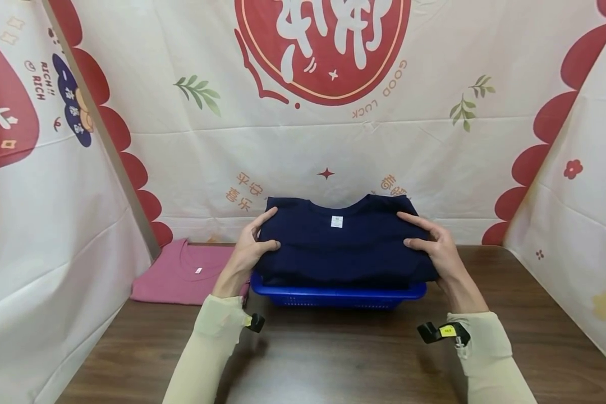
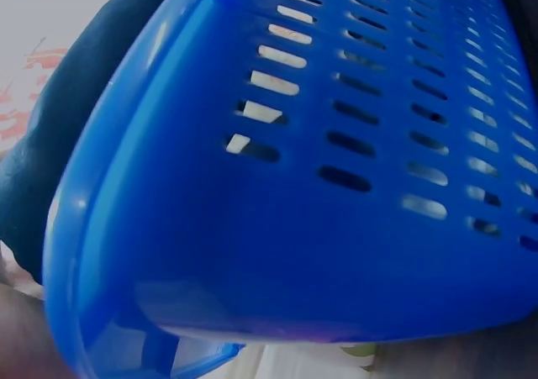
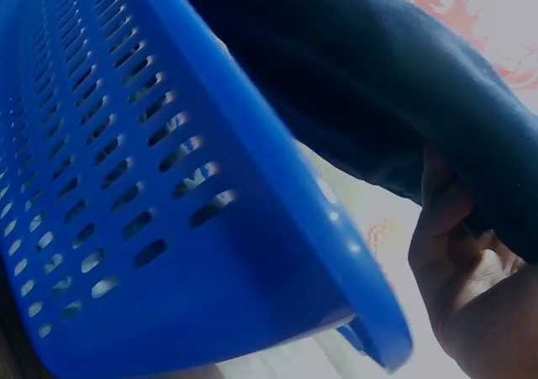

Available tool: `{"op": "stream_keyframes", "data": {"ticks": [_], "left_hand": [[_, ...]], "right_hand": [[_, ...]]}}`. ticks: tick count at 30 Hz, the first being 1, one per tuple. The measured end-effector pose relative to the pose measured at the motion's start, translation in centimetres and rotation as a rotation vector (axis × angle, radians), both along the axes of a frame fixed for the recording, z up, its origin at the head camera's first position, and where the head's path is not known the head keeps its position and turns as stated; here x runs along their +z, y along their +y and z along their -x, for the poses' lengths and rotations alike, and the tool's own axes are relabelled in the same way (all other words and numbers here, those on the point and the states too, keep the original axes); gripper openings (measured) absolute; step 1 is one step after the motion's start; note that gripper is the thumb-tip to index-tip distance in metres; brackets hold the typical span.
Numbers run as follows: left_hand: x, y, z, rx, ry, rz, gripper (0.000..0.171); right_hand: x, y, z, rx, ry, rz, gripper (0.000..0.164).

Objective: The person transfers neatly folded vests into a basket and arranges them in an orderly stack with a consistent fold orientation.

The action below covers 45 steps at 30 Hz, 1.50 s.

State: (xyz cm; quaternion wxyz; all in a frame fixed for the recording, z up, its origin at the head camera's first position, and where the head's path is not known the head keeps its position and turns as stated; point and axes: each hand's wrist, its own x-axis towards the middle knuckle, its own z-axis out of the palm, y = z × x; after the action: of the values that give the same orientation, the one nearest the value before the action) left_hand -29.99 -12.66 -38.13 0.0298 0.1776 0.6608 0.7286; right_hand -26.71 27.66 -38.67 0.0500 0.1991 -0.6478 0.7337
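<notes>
A folded navy T-shirt (image 1: 340,247) with a white neck label lies over the top of a blue plastic basket (image 1: 333,293), its neckline toward the back wall. My left hand (image 1: 247,247) grips the shirt's left side, thumb on top. On the opposite side my right hand (image 1: 436,244) holds the shirt the same way. In the right wrist view, curled fingers of the right hand (image 3: 471,278) show under the navy fabric (image 3: 361,68), beside the slotted basket wall (image 3: 126,186). The left wrist view is mostly filled by the basket (image 2: 210,253), with navy cloth (image 2: 76,102) past its rim.
A folded pink T-shirt (image 1: 182,275) lies on the brown wooden table (image 1: 333,359) to the left of the basket. Printed white cloth walls (image 1: 303,146) enclose the table at the back and both sides.
</notes>
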Motion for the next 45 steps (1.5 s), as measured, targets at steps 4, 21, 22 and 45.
{"op": "stream_keyframes", "data": {"ticks": [4, 21, 22, 45], "left_hand": [[0.0, -0.1, -0.1, 0.012, -0.006, -0.02, 0.087], [-0.3, 0.1, 0.1, 0.005, -0.037, 0.037, 0.096], [-0.3, 0.1, 0.1, 0.014, -0.029, 0.056, 0.096], [-1.0, 0.3, 0.4, 0.061, 0.035, 0.232, 0.094]], "right_hand": [[-0.3, -0.1, 0.3, 0.036, 0.003, -0.007, 0.06], [-1.0, -0.6, 0.8, -0.05, -0.151, -0.134, 0.067], [-1.0, -0.7, 0.8, -0.07, -0.16, -0.168, 0.067], [-0.9, -2.5, 0.9, -0.245, -0.141, -0.471, 0.072]]}}
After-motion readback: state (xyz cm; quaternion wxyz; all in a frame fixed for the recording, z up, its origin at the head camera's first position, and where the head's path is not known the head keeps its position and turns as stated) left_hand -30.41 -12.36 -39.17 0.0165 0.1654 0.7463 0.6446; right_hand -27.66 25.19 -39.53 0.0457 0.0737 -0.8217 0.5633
